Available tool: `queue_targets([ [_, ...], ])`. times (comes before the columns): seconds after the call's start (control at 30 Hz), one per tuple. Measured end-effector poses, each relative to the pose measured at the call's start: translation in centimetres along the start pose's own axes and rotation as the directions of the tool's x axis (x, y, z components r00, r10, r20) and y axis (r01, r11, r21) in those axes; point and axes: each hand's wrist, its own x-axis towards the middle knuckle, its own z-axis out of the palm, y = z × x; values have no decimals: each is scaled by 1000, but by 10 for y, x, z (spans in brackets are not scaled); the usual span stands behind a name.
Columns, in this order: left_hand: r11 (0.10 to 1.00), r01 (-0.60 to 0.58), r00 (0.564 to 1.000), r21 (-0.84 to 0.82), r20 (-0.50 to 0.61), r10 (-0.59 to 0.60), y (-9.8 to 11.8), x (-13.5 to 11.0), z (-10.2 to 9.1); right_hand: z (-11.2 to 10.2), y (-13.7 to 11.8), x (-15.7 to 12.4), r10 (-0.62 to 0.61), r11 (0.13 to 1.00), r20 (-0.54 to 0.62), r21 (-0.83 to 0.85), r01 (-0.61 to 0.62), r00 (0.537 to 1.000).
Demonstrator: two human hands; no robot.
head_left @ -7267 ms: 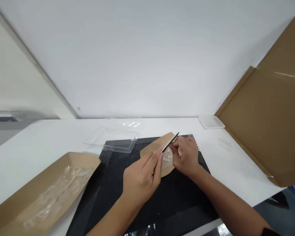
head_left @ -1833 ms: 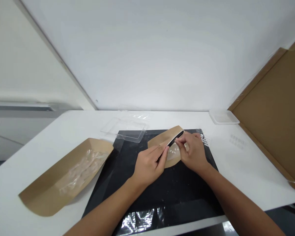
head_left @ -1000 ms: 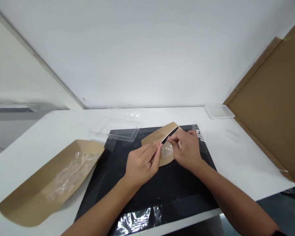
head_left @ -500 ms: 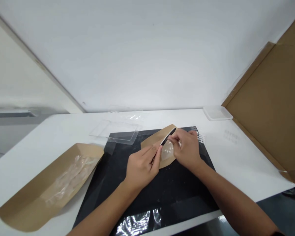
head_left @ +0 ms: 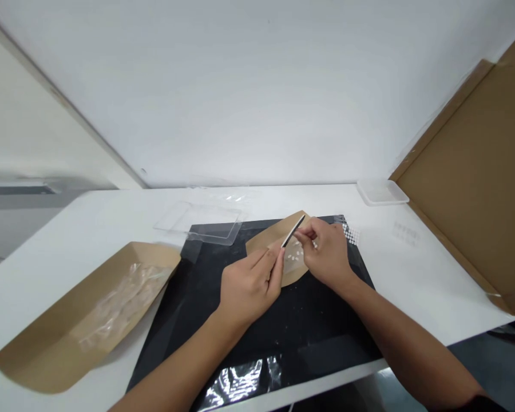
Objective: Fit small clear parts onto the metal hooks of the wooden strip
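My left hand (head_left: 249, 284) is closed, pinching the near end of a thin black file (head_left: 292, 230) that slants up and away. My right hand (head_left: 326, 252) is closed in a pinch at the file's far part, holding something too small to make out. Both hands hover over a small brown paper tray (head_left: 268, 241) lying on a black mat (head_left: 257, 326). Several small white pieces (head_left: 295, 257) lie in that tray between my hands.
A long brown paper tray with crumpled clear plastic (head_left: 94, 312) lies left. A clear plastic lid (head_left: 197, 222) sits behind the mat. A white shallow tray (head_left: 381, 192), sheets of small dots (head_left: 351, 233) and a big cardboard box flap (head_left: 476, 183) stand right.
The file has tipped a little more upright and my right hand's pinch has shifted slightly along it. The view has wobbled; the things on the table have not moved.
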Motion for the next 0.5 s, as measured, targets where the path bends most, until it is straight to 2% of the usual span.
queue_targets([
  [0.13, 1000, 2, 1000, -16, -17, -2, 1, 0, -1, 2, 6, 1, -29, 995, 66, 97, 22, 997],
  [0.27, 999, -2, 1000, -41, -8, 2, 0, 0, -1, 0, 6, 2, -4, 996, 3, 90, 4, 1000],
  [0.4, 999, 0, 1000, -34, -19, 0, -2, 0, -2, -2, -2, -4, -144, 988, 83, 65, 139, 986],
  [0.5, 1000, 6, 999, -12, -51, -6, -2, 1, -2, -4, -6, -6, -181, 983, 39, 50, 179, 983],
])
